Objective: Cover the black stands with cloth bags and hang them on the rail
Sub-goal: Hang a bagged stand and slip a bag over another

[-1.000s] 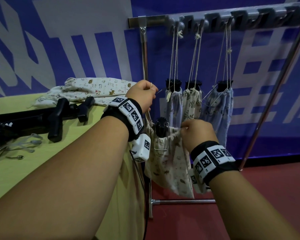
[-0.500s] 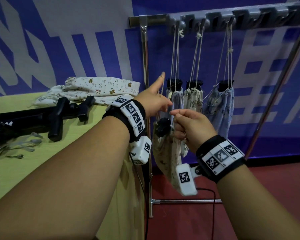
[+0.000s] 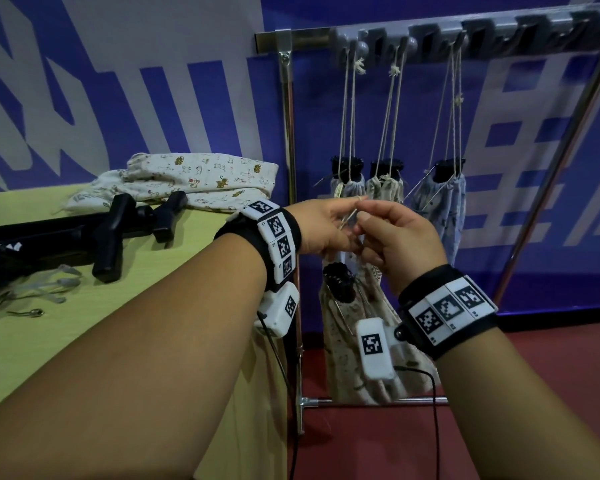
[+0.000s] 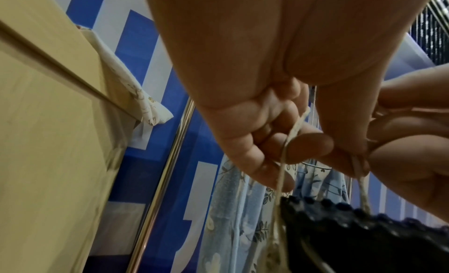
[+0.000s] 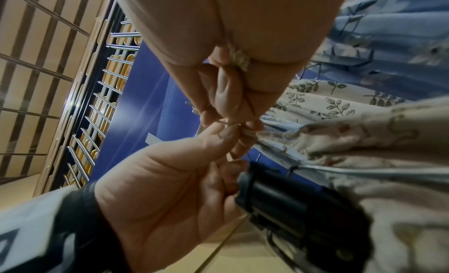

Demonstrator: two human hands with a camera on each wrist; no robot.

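A beige printed cloth bag (image 3: 350,351) hangs below my two hands, with the knurled black top of a stand (image 3: 338,282) poking out of its mouth. My left hand (image 3: 321,226) and right hand (image 3: 388,237) meet just above it and both pinch the bag's cream drawstring (image 3: 350,214). The left wrist view shows the string (image 4: 284,162) looped over my left fingers and running down to the black stand (image 4: 364,237). In the right wrist view the stand (image 5: 291,206) sits in the bag (image 5: 388,200). Three covered stands hang by strings from the grey rail (image 3: 465,32).
Black stands (image 3: 108,233) and a pile of printed bags (image 3: 187,181) lie on the yellow table (image 3: 84,341) at the left. The rack's metal upright (image 3: 290,202) stands just behind my left wrist. Red floor (image 3: 551,358) lies below the rack.
The bag's mouth has been drawn tight around the stand. Both hands rose and came together on the drawstring, and the bag now hangs from it.
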